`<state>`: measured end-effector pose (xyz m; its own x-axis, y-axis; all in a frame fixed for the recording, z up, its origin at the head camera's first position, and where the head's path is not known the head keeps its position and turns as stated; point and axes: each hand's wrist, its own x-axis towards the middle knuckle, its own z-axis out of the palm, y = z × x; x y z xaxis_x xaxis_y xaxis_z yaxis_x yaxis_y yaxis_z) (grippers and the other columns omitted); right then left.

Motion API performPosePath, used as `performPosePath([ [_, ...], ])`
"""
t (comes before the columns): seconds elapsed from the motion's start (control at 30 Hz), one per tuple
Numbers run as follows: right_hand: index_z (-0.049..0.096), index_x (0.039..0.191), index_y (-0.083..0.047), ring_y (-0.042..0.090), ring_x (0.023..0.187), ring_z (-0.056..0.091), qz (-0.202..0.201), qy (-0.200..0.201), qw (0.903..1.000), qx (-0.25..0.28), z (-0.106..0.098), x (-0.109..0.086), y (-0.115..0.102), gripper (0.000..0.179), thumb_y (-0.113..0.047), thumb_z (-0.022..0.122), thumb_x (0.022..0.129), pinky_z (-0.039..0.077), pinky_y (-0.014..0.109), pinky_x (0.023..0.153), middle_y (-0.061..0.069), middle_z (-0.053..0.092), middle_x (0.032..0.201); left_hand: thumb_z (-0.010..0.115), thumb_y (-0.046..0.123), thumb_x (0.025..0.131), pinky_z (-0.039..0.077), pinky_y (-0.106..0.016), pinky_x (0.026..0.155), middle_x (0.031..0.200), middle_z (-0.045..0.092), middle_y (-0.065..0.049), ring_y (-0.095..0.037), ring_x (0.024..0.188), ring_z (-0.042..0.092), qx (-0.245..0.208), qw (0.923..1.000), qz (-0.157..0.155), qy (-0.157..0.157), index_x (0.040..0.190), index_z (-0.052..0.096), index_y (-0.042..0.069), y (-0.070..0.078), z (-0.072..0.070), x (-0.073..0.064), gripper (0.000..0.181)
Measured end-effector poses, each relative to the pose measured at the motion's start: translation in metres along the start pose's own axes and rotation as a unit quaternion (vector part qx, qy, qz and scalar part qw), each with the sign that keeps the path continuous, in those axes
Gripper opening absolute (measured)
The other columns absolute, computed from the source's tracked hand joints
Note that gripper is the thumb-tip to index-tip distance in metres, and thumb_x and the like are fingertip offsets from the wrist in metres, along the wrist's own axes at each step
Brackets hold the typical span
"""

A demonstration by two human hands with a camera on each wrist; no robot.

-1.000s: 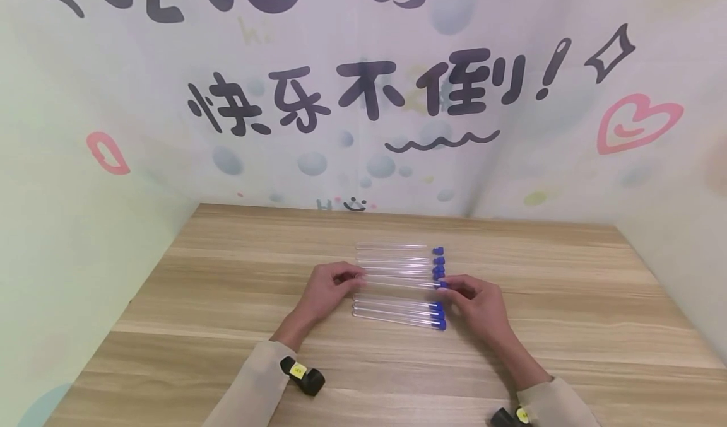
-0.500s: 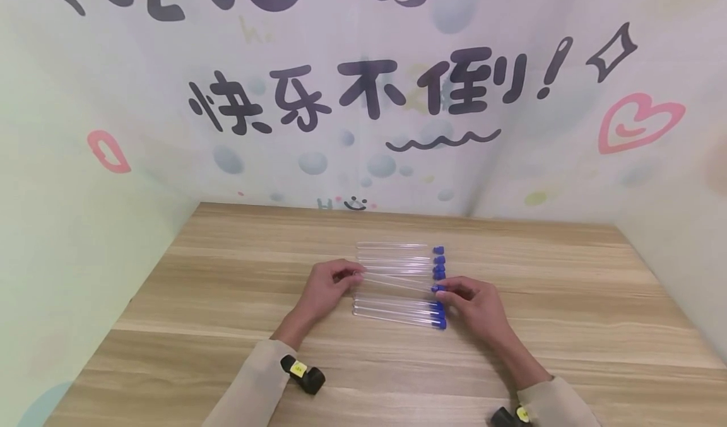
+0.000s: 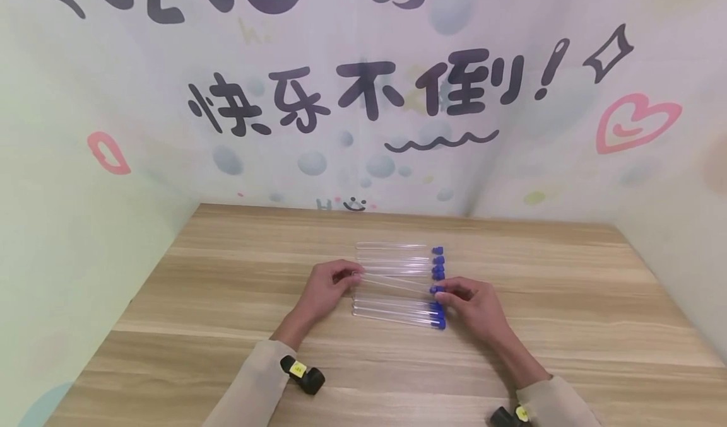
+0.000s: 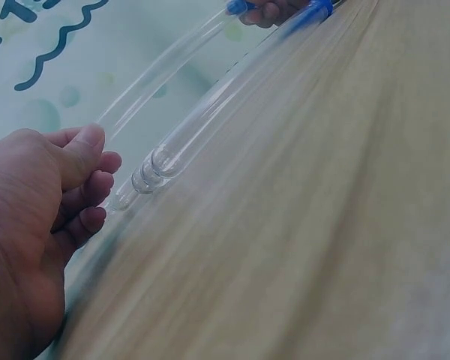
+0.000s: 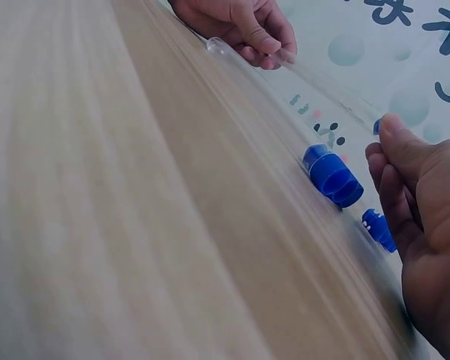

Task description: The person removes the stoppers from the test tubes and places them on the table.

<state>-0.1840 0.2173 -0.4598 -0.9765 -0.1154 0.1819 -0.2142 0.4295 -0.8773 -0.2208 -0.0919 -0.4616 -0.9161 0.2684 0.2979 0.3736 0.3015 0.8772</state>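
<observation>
My left hand pinches the rounded end of a clear test tube between thumb and fingers. At the tube's other end, my right hand pinches a small blue cap. That cap meets the tube's mouth; how deep it sits is hidden by the fingers. In the left wrist view the tube is raised off the table, slanting between both hands. Nearer me lie several tubes with blue caps in their ends.
Behind the held tube, several more tubes lie side by side, with loose blue caps at their right ends. Everything lies on a wooden table, backed by a printed cloth.
The right hand has shifted slightly left and toward me with the cap, so the tube's capped end has dropped a little nearer the front tubes. The left hand has barely moved.
</observation>
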Motion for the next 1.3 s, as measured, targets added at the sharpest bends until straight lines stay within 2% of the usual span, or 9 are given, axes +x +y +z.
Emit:
performPosePath([
  [0.23,0.074,0.1,-0.016,0.015,0.092,0.063,0.028,0.048,0.998,-0.029,-0.001,0.0,0.002,0.021,-0.029,0.074,0.084,0.048,0.022,0.079,-0.002,0.071,0.095,0.074,0.015,0.084,0.047,-0.024,0.06,0.084,0.068,0.004,-0.014,0.069,0.057,-0.007,0.9999,0.006,-0.008,0.094,0.074,0.012,0.0,0.0,0.0,0.011],
  [0.4,0.074,0.1,-0.014,0.015,0.091,0.065,0.021,0.053,0.9982,-0.02,-0.002,0.0,0.003,0.02,-0.026,0.074,0.084,0.049,0.021,0.077,-0.001,0.071,0.094,0.074,0.015,0.084,0.045,-0.022,0.06,0.085,0.069,-0.001,-0.017,0.07,0.056,-0.015,0.9998,0.002,-0.014,0.096,0.074,0.008,0.003,0.0,0.0,0.014],
  [0.67,0.072,0.102,-0.015,0.015,0.088,0.063,-0.001,0.044,0.9985,-0.033,0.0,0.001,0.002,0.017,-0.023,0.072,0.087,0.048,0.021,0.076,-0.003,0.069,0.092,0.07,0.003,0.086,0.045,-0.021,0.061,0.087,0.069,-0.013,-0.024,0.072,0.058,-0.009,0.9997,0.006,-0.024,0.097,0.071,-0.004,0.032,-0.005,-0.005,0.014],
  [0.8,0.07,0.102,-0.014,0.017,0.085,0.06,-0.014,0.043,0.9983,-0.038,-0.001,0.001,0.003,0.016,-0.024,0.069,0.089,0.048,0.021,0.072,-0.003,0.068,0.092,0.07,0.006,0.086,0.045,-0.021,0.061,0.086,0.069,-0.009,-0.023,0.071,0.057,-0.003,0.9998,0.002,-0.019,0.097,0.072,-0.001,0.019,-0.002,-0.002,0.014],
  [0.9,0.069,0.103,-0.013,0.017,0.084,0.059,-0.019,0.044,0.9979,-0.045,-0.001,0.001,0.004,0.018,-0.026,0.067,0.091,0.048,0.021,0.071,-0.002,0.068,0.093,0.072,0.01,0.085,0.045,-0.022,0.061,0.086,0.069,-0.004,-0.02,0.071,0.057,-0.001,1.0,-0.002,-0.005,0.097,0.073,0.004,0.005,0.001,0.0,0.014],
  [0.97,0.068,0.104,-0.012,0.017,0.084,0.058,-0.02,0.049,0.9973,-0.051,-0.001,0.001,0.004,0.02,-0.027,0.066,0.091,0.048,0.021,0.071,-0.002,0.068,0.094,0.073,0.013,0.085,0.045,-0.023,0.061,0.087,0.069,-0.001,-0.017,0.071,0.057,-0.001,1.0,-0.001,0.003,0.096,0.074,0.007,0.0,0.001,0.001,0.013],
  [1.13,0.07,0.102,-0.014,0.013,0.08,0.06,-0.039,0.077,0.9937,-0.071,-0.001,0.002,0.006,0.018,-0.026,0.07,0.089,0.048,0.02,0.068,-0.005,0.069,0.093,0.073,0.013,0.084,0.047,-0.024,0.062,0.085,0.069,0.004,-0.013,0.07,0.058,0.01,0.9999,0.002,0.013,0.094,0.074,0.01,-0.002,0.001,0.001,0.011],
  [1.3,0.072,0.099,-0.017,0.01,0.077,0.06,-0.094,0.094,0.9856,-0.104,0.0,0.003,0.01,0.015,-0.018,0.074,0.084,0.048,0.019,0.067,-0.006,0.068,0.089,0.074,0.01,0.084,0.047,-0.024,0.061,0.083,0.068,0.007,-0.012,0.069,0.057,0.026,0.9995,0.003,0.016,0.094,0.074,0.01,-0.003,0.001,0.001,0.01],
])
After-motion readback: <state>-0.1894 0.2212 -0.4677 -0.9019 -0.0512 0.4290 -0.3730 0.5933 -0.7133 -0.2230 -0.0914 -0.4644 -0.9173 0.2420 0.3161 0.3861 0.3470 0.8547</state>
